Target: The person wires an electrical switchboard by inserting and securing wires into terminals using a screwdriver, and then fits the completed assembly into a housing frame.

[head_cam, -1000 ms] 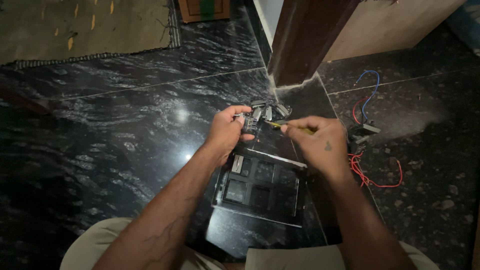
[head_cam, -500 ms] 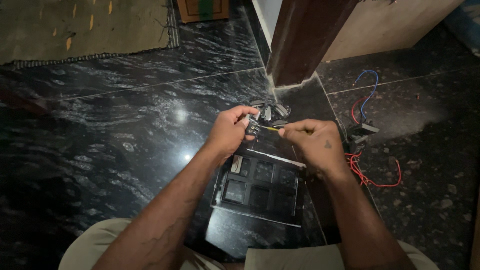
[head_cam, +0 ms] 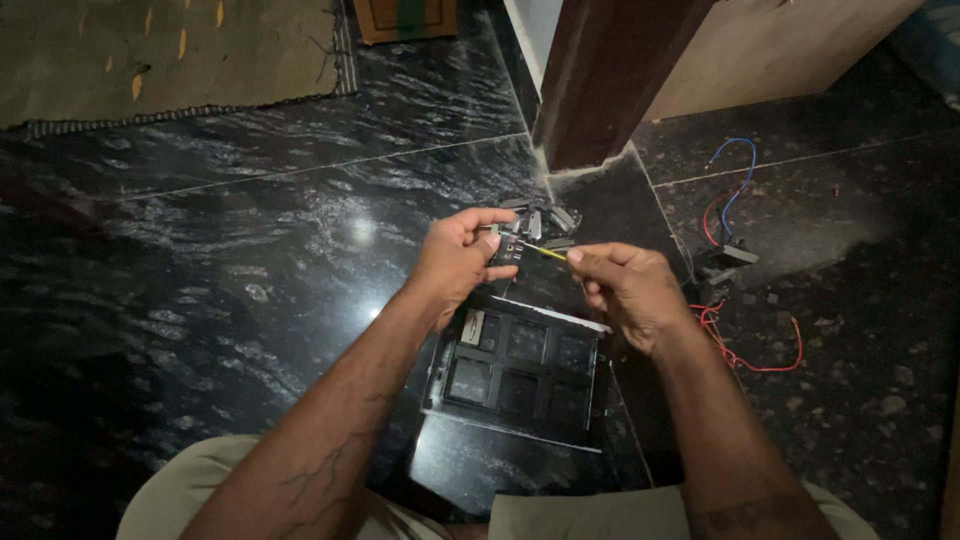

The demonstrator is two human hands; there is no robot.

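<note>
My left hand [head_cam: 458, 262] grips a small dark switch module [head_cam: 497, 243] between thumb and fingers, above the floor. My right hand [head_cam: 625, 288] pinches a thin yellow-handled screwdriver [head_cam: 547, 252], its tip pointing left into the module. Below both hands a black switch plate frame [head_cam: 520, 368] with several square openings lies flat on the dark floor. A few loose grey switch modules [head_cam: 545, 216] sit on the floor just beyond my hands.
Red wire [head_cam: 745, 345] and blue wire [head_cam: 735, 170] with a small dark part [head_cam: 728, 258] lie on the floor at right. A dark wooden post [head_cam: 610, 80] stands ahead. A rug [head_cam: 160, 50] covers the far left floor. My knees are at the bottom.
My right hand has moved left, bringing the screwdriver tip to the module in my left hand. The left hand has stayed nearly still.
</note>
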